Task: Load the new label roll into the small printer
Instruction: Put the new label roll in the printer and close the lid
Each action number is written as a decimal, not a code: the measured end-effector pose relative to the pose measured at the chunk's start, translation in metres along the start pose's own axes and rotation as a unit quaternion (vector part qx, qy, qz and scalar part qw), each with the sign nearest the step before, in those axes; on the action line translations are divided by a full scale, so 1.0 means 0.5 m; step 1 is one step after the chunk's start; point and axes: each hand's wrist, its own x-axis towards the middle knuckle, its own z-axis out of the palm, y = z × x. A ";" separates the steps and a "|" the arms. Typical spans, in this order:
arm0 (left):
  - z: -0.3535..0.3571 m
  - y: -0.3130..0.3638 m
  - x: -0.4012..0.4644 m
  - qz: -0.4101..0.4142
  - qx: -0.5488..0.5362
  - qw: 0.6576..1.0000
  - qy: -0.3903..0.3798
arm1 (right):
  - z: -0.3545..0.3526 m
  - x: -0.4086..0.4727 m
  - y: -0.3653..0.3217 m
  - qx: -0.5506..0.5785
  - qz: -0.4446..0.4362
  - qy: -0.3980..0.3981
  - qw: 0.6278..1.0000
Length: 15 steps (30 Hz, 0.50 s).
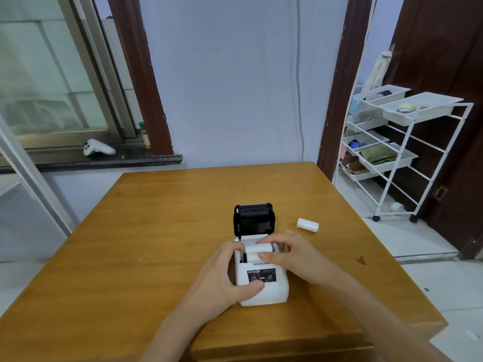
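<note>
A small white printer (271, 291) stands on the wooden table (156, 231), its black lid (254, 219) swung up and open at the back. A white label roll (257, 250) lies in the open compartment. My left hand (224, 278) clasps the printer's left side, thumb on its front panel. My right hand (290, 253) reaches over from the right, with its fingers pinched on the roll in the compartment. A second white roll (308, 225) lies on its side on the table, to the right of the printer and apart from both hands.
A white wire rack (400, 152) on wheels with trays stands off the table's right side. On the dark window ledge at the back left lie a white game controller (98, 148) and a small bottle (145, 137). The table's near edge runs below my forearms.
</note>
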 end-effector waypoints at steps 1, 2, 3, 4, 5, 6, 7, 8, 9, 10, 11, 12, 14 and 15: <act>-0.001 0.002 -0.001 -0.003 0.003 1.000 -0.003 | -0.002 -0.002 -0.002 0.002 0.001 0.001 1.000; -0.003 0.003 -0.002 -0.005 0.004 1.000 -0.005 | -0.004 -0.003 0.000 -0.004 -0.001 0.003 1.000; -0.004 0.004 -0.002 -0.006 0.006 1.000 -0.007 | -0.004 -0.005 0.000 -0.014 -0.004 0.004 1.000; -0.004 0.004 -0.003 -0.008 0.006 1.000 -0.008 | -0.004 -0.007 0.000 -0.023 -0.004 0.007 1.000; -0.004 0.004 -0.003 -0.008 0.006 1.000 -0.009 | -0.003 -0.008 -0.001 -0.028 -0.001 0.009 1.000; -0.004 0.004 -0.003 -0.008 0.003 1.000 -0.009 | -0.002 -0.010 -0.004 -0.032 -0.002 0.011 0.999; -0.003 0.004 -0.003 -0.009 -0.001 1.000 -0.009 | -0.001 -0.011 -0.003 -0.032 0.001 0.014 0.999; -0.002 0.002 -0.002 -0.012 -0.005 1.000 -0.008 | -0.001 -0.011 -0.002 -0.025 0.002 0.017 1.000; -0.001 0.000 -0.001 -0.016 -0.011 1.000 -0.007 | -0.001 -0.011 -0.001 -0.010 0.001 0.019 1.000; 0.000 -0.001 0.000 -0.020 -0.017 1.000 -0.006 | -0.002 -0.012 0.000 0.009 -0.002 0.020 1.000; 0.000 -0.003 0.000 -0.022 -0.023 0.999 -0.005 | -0.002 -0.012 0.001 0.023 -0.006 0.020 1.000; 0.000 -0.002 -0.001 -0.021 -0.029 0.999 -0.006 | -0.003 -0.012 0.000 0.029 -0.007 0.019 0.999; -0.002 0.000 -0.001 -0.017 -0.038 0.999 -0.009 | -0.007 -0.013 0.000 0.039 -0.006 0.016 0.999; -0.002 0.001 -0.001 -0.015 -0.040 0.999 -0.009 | -0.008 -0.015 -0.002 0.045 -0.011 0.014 0.999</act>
